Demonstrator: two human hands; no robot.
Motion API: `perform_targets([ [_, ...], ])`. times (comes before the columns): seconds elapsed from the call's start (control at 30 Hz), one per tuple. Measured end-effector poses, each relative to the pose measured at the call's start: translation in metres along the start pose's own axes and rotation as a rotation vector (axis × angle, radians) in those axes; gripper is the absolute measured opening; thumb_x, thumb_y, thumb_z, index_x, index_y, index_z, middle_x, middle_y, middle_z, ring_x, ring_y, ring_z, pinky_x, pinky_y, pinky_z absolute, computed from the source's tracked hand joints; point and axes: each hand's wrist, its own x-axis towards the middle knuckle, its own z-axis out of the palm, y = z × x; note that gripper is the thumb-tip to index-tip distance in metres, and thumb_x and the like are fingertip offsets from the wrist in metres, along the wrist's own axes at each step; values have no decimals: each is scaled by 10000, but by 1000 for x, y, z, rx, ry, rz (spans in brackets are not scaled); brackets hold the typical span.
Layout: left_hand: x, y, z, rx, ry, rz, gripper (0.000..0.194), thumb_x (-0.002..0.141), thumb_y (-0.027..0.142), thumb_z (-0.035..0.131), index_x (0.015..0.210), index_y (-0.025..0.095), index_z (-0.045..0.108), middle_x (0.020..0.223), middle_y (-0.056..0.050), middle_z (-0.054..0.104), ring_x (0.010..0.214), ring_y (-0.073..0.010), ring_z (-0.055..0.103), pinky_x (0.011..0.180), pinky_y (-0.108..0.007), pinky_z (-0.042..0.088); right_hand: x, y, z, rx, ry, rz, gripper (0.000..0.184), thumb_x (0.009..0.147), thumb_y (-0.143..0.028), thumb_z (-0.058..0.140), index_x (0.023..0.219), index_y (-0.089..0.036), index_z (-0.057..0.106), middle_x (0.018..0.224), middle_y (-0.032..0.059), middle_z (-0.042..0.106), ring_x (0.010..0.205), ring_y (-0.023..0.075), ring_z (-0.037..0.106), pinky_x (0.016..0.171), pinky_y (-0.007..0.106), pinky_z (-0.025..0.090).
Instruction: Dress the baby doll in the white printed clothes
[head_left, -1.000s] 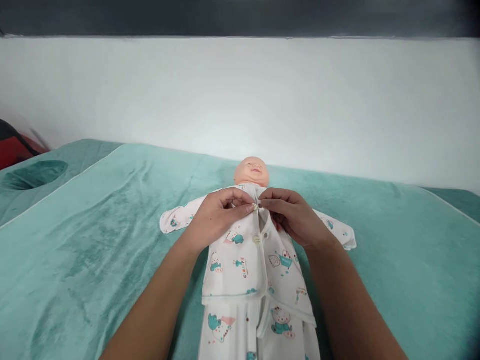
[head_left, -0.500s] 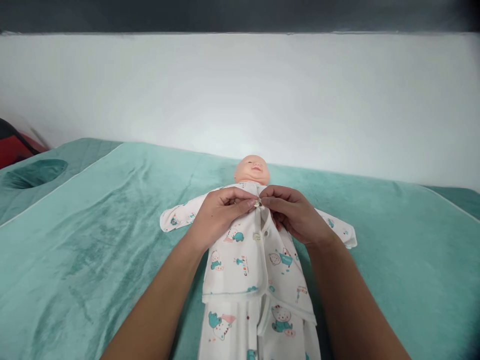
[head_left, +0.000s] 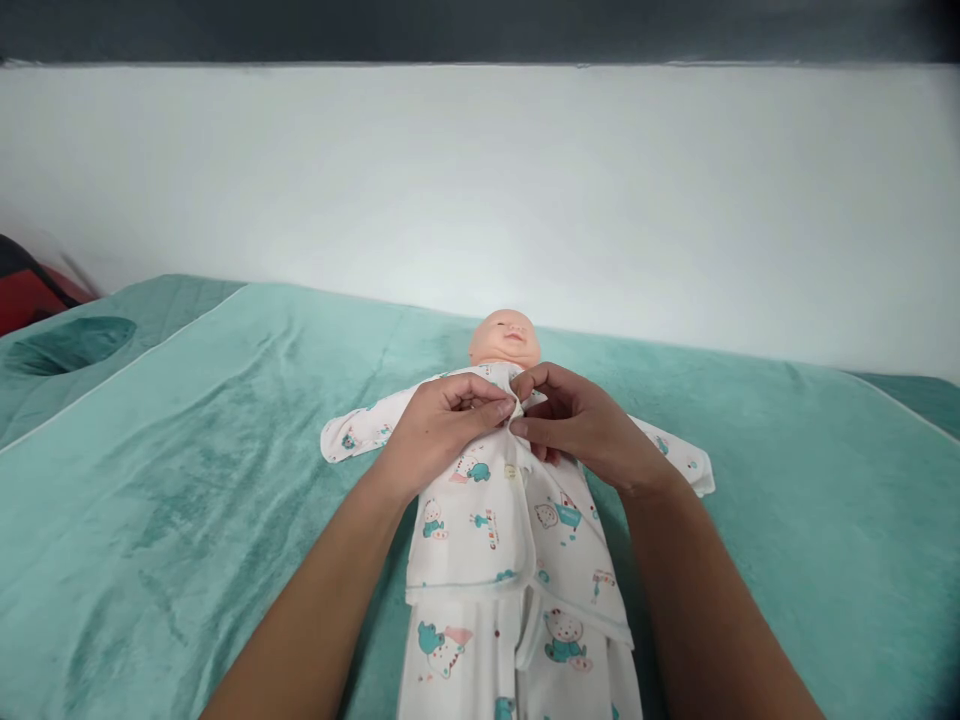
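Observation:
A baby doll [head_left: 504, 338] lies on its back, dressed in a white baby shirt [head_left: 469, 530] with teal and pink animal prints. My left hand [head_left: 450, 425] pinches the shirt's front edge at the upper chest between thumb and fingers. Opposite it, my right hand [head_left: 581, 425] is on the other front edge, its thumb and forefinger slightly apart around the cloth and the other fingers curled beneath. Fingers and folds hide the fastening there. Lower on the front shows a pale button or snap [head_left: 511, 471]. Below the hem are matching printed baby pants [head_left: 442, 680].
The doll rests on a teal plush cover [head_left: 225, 480] spread over a bed-like surface with a round hole [head_left: 71, 345] at the left. A white wall [head_left: 480, 190] stands behind. A red and black object [head_left: 34, 290] is at the far left edge.
My right thumb and forefinger have moved apart at the chest edge, the thumb lower. The shirt's front edges there have shifted, and a fastener on the right flap is now covered. My left hand stays nearly still.

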Motion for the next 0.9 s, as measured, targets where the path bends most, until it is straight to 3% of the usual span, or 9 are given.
perform_targets([
  [0.27,-2,3,3,109,31,23,129,785,300,699,862,200,671,738,15,591,647,-101,521,575,-225,384,0,-2,5,-98,42,-6,297,753,-329,752,926,-233,530,530,-80,516,471,98,530,422,184,377],
  [0.6,-3,3,15,315,183,120,136,691,123,575,800,200,600,703,30,591,644,-109,528,593,-231,395,-1,-2,2,-125,22,9,285,779,-339,728,960,-232,537,512,-91,477,449,83,480,416,181,351],
  [0.9,-1,-4,15,194,209,147,107,700,122,585,773,200,586,639,51,501,583,-85,441,541,-213,347,0,-2,0,-95,47,24,251,767,-300,739,916,-238,546,503,-95,469,434,73,463,393,165,308],
])
